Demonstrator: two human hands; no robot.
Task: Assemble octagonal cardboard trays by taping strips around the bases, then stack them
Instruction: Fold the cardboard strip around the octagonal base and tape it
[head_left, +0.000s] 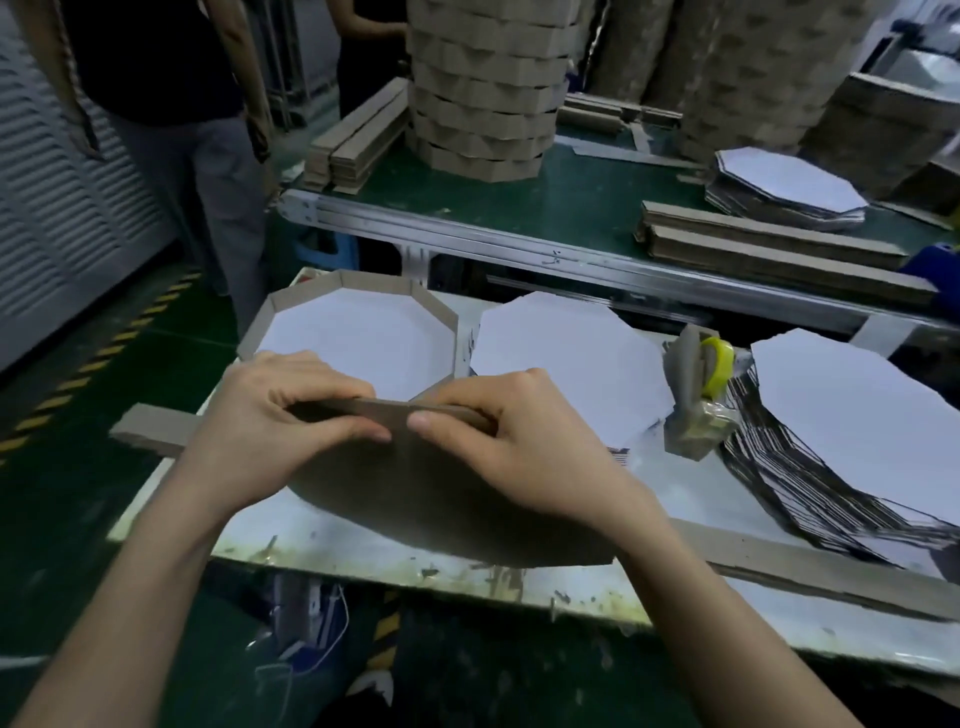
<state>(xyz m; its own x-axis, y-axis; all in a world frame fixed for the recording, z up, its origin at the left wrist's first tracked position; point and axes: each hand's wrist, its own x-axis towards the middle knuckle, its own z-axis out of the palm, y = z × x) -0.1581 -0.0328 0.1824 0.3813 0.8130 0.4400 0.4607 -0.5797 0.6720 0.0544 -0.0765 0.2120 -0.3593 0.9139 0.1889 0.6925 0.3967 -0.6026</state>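
Note:
I hold a brown octagonal base tilted up on its lower edge at the front of the white table. A cardboard strip runs along its top edge and sticks out to the left. My left hand and my right hand both pinch the strip against that top edge, thumbs toward me. Behind my hands lies a finished tray with a brown rim and white floor. A stack of white octagonal bases lies to its right, another stack at far right.
A tape dispenser with a yellow roll stands between the two stacks. A long strip lies along the table's front right. The green bench behind holds a tall tray stack, strip bundles and more bases. A person stands at left.

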